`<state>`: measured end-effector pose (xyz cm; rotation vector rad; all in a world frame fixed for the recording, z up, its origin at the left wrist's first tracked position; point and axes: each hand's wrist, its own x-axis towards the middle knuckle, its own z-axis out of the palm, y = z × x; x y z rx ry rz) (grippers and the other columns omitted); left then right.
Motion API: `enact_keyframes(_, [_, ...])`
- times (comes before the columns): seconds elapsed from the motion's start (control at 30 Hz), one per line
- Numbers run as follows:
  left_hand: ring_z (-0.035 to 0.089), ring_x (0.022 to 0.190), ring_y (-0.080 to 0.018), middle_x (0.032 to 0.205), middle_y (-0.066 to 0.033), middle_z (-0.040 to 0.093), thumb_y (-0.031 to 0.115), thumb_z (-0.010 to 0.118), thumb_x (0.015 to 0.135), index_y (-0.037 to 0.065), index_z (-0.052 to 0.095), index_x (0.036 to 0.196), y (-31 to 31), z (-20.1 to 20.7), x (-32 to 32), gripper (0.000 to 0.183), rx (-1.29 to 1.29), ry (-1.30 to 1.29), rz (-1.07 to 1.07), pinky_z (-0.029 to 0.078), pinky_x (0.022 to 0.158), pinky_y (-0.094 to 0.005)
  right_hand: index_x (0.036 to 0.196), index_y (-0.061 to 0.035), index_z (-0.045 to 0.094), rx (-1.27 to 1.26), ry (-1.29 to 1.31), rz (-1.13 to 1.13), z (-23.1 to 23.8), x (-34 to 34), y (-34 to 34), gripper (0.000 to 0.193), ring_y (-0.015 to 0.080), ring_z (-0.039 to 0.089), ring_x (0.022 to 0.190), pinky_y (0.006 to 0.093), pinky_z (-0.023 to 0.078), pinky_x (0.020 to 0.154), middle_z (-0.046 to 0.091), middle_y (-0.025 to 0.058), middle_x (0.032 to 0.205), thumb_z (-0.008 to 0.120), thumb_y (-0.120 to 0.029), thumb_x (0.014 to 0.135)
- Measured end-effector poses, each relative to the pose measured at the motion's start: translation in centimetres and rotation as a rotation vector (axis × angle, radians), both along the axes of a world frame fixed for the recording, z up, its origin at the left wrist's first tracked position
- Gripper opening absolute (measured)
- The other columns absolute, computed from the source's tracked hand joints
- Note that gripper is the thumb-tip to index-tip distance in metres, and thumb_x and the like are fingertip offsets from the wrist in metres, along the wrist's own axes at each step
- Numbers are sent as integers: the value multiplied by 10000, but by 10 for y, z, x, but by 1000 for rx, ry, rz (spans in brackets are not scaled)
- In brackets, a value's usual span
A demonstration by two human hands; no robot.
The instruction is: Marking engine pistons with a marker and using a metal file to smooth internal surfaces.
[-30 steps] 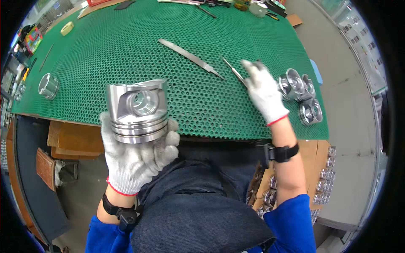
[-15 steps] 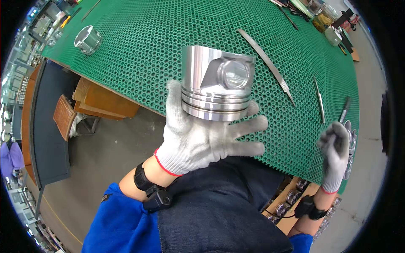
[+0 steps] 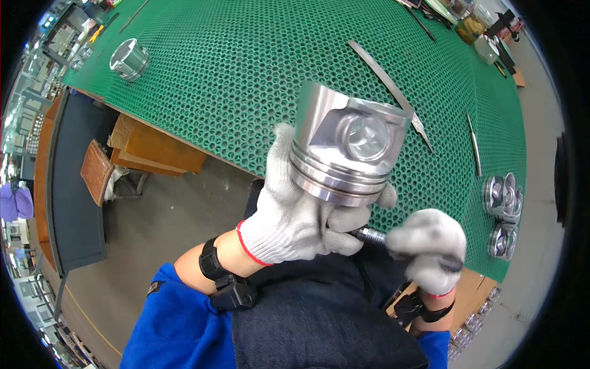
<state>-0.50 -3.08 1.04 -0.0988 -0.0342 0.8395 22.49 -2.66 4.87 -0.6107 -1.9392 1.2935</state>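
My left hand (image 3: 295, 215), in a white knit glove with a red cuff, holds a shiny metal piston (image 3: 347, 150) by its ringed end. The piston stands tilted, ring grooves low and pin bore facing me. Two of the left fingers are curled beneath it. My gloved right hand (image 3: 427, 246), blurred by motion, is closed around a slim tool with a ridged metal collar (image 3: 372, 235) and a dark handle. That tool points left, its front end at the curled left fingers; its tip is hard to make out.
On the green perforated mat (image 3: 246, 67) lie a half-round file (image 3: 393, 89) and a thin metal rod-like tool (image 3: 474, 147). Several pistons (image 3: 504, 197) sit at the right edge, another piston (image 3: 129, 59) at far left. Jars (image 3: 472, 27) stand far right; a stool (image 3: 99, 172) is left.
The slim tool has left the mat at the right and is now in my right hand, which moved left toward the piston. My left hand shifted the piston right and nearer, tilting it; its fingers curled.
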Motion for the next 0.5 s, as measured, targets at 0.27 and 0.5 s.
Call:
enact_keyframes(0.27, [538,627,-141,1126,-263,597,895,312,794,100,416,1409,5,4,6,1011,35,97,-17,426,445,-264,812,-138,652,601,37,-434,19,4,-31,171,176,530,572,299,390,453,583,31,825,757,-179,683])
enact_keyframes(0.5, [541,667,-161,1096,-189,637,910,312,776,63,488,1338,-5,10,10,1031,41,410,138,456,557,-302,954,-111,746,676,-224,-21,37,-1,-22,345,153,575,592,279,445,481,620,25,828,812,-204,628])
